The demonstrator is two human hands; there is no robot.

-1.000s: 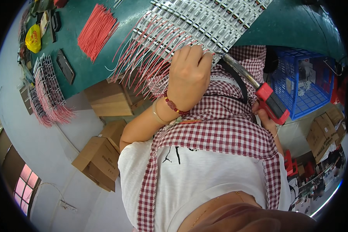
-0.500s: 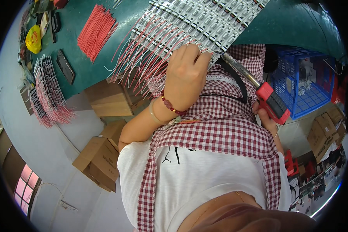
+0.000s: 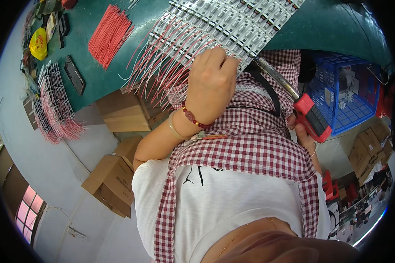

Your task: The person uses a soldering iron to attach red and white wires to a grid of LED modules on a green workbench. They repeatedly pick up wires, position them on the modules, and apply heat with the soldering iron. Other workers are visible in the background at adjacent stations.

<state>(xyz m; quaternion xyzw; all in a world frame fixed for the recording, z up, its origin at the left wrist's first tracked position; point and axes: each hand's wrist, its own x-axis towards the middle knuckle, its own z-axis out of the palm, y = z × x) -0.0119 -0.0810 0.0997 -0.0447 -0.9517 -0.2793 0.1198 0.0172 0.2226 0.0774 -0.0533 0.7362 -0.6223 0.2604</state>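
My left hand (image 3: 212, 83) is closed at the near edge of a panel of small metal-and-white circuit boards (image 3: 232, 28). Its fingertips are bent down out of sight, so what they pinch is hidden. Red and white wires (image 3: 162, 65) fan out from the panel's left part, beside and behind that hand. My right hand (image 3: 303, 135), partly covered by the tool, is wrapped round the red and black handle of a soldering iron (image 3: 314, 116). The iron's metal barrel slants up leftward, and its thin tip is at the panel's near right edge, a little right of my left fingers.
A bundle of red wires (image 3: 109, 37) lies on the green table (image 3: 338, 28). Further left are a dark tray (image 3: 74, 75), wired boards (image 3: 57, 101) hanging over the edge and a yellow bag (image 3: 38, 44). A blue crate (image 3: 342, 96) stands right; cardboard boxes (image 3: 112, 182) are below.
The soldering iron has shifted slightly right, its tip now further from my left fingers. My left hand has edged slightly left and stays closed at the panel.
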